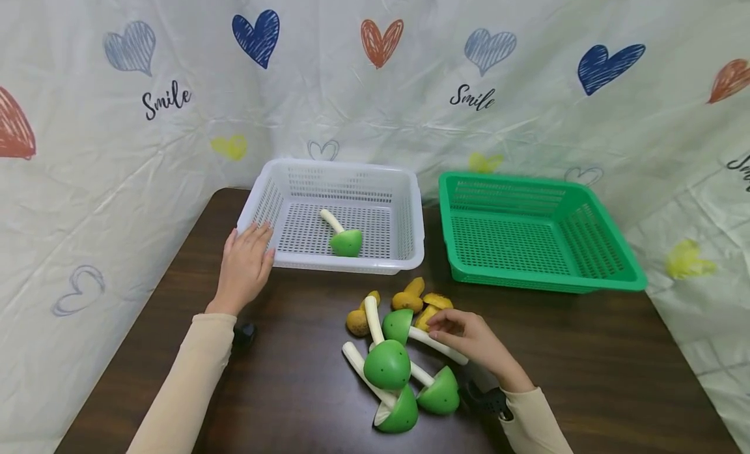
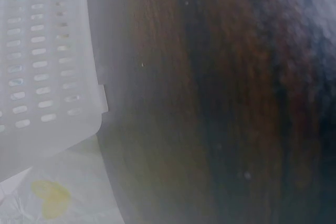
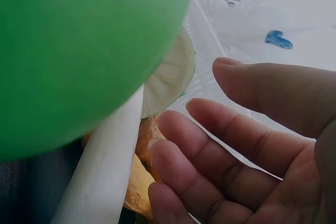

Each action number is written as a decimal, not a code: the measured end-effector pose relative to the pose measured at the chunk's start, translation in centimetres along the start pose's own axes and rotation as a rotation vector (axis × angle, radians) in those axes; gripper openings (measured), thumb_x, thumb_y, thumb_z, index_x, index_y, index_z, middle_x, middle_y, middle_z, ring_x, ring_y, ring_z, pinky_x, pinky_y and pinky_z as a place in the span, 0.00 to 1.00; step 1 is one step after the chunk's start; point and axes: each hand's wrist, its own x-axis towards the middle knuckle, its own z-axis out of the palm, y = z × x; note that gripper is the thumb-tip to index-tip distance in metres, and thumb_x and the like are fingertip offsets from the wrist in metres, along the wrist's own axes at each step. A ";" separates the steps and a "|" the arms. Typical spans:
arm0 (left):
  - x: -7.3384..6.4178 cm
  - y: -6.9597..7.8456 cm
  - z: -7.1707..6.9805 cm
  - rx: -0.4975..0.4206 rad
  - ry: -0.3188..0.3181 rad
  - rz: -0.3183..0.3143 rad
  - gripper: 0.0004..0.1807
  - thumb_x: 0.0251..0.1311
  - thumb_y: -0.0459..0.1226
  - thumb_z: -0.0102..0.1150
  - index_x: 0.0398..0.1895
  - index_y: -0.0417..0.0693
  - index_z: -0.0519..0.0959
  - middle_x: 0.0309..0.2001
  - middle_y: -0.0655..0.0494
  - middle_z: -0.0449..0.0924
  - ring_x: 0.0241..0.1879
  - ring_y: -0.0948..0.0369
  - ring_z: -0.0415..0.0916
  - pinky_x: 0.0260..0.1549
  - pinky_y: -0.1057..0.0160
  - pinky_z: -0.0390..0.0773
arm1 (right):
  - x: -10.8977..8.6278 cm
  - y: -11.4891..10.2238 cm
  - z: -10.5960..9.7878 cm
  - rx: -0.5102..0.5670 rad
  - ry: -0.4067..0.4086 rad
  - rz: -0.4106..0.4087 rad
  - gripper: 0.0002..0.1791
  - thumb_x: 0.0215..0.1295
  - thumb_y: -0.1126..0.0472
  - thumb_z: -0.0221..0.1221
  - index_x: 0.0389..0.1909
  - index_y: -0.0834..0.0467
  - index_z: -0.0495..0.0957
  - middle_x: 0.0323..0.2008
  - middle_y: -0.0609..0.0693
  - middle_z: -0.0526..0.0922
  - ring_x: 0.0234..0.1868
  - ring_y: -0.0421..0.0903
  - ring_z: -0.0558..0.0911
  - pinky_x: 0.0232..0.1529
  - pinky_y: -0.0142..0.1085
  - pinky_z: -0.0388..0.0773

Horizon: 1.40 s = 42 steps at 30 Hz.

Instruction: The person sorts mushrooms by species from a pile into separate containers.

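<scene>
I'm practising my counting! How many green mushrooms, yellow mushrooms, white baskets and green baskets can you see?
Green mushrooms: 5
Yellow mushrooms: 3
White basket: 1
Green basket: 1
Total: 10

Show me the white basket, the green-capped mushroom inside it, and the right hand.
White basket (image 1: 322,263): head view, near rim.
Green-capped mushroom (image 1: 346,243): head view, its cap.
Right hand (image 1: 477,343): head view, back of the hand.

From here I see long, plain cream sleeves (image 1: 181,389), lightly creased; a black wrist strap (image 1: 498,402) shows by the right cuff (image 1: 519,403), a small black device (image 1: 246,335) by the left.
</scene>
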 end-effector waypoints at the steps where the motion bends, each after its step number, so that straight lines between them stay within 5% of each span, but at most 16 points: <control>1: 0.0 0.0 0.0 -0.001 0.000 0.000 0.25 0.64 0.41 0.43 0.56 0.32 0.73 0.60 0.40 0.72 0.62 0.44 0.64 0.63 0.40 0.48 | 0.0 0.0 0.0 -0.002 -0.001 0.005 0.12 0.63 0.61 0.60 0.43 0.65 0.79 0.34 0.50 0.82 0.34 0.41 0.79 0.36 0.35 0.76; 15: -0.5 0.2 0.0 0.013 0.003 0.000 0.26 0.67 0.44 0.39 0.56 0.33 0.73 0.59 0.40 0.73 0.61 0.44 0.64 0.63 0.41 0.48 | -0.3 0.3 0.2 -0.003 -0.060 0.004 0.14 0.63 0.59 0.60 0.44 0.64 0.78 0.37 0.50 0.81 0.35 0.40 0.79 0.37 0.35 0.77; 42: -0.4 0.2 0.2 0.010 0.036 0.016 0.28 0.69 0.47 0.35 0.56 0.33 0.74 0.58 0.40 0.73 0.61 0.44 0.65 0.64 0.41 0.48 | 0.0 0.7 0.4 -0.101 -0.047 0.002 0.13 0.58 0.59 0.65 0.42 0.59 0.80 0.36 0.47 0.80 0.33 0.38 0.77 0.35 0.34 0.76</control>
